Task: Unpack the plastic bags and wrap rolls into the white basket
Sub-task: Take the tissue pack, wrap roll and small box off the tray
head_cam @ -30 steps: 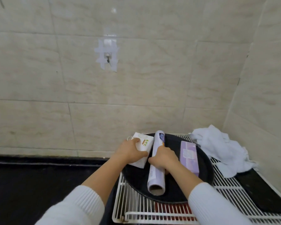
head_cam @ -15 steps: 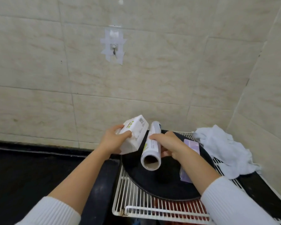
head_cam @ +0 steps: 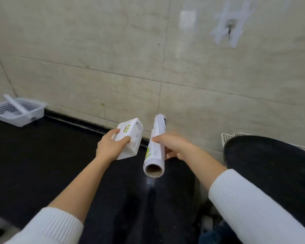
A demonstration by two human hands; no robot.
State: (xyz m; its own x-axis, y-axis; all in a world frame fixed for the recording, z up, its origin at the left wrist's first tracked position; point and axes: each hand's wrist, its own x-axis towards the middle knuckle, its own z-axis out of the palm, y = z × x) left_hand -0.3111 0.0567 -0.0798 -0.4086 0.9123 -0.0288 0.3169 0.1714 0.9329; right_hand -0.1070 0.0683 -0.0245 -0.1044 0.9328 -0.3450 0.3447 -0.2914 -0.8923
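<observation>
My left hand (head_cam: pixel 111 146) grips a white pack of plastic bags (head_cam: pixel 130 137) with green print, held above the black counter. My right hand (head_cam: pixel 171 145) holds a white wrap roll (head_cam: pixel 155 148) around its middle, its open cardboard core facing me. Both items hang in the air side by side, close to the tiled wall. The white basket (head_cam: pixel 16 111) stands far off at the left, against the wall, with a white handle-like piece lying across it.
A black counter (head_cam: pixel 42 164) stretches between my hands and the basket. At the right edge sits a round black tray (head_cam: pixel 264 161) on a white wire rack (head_cam: pixel 227 136). A taped hook (head_cam: pixel 229 30) is on the wall above.
Both hands lifted the bag pack and the roll off the black tray and carried them left over the counter. The view swung left, bringing the white basket into sight.
</observation>
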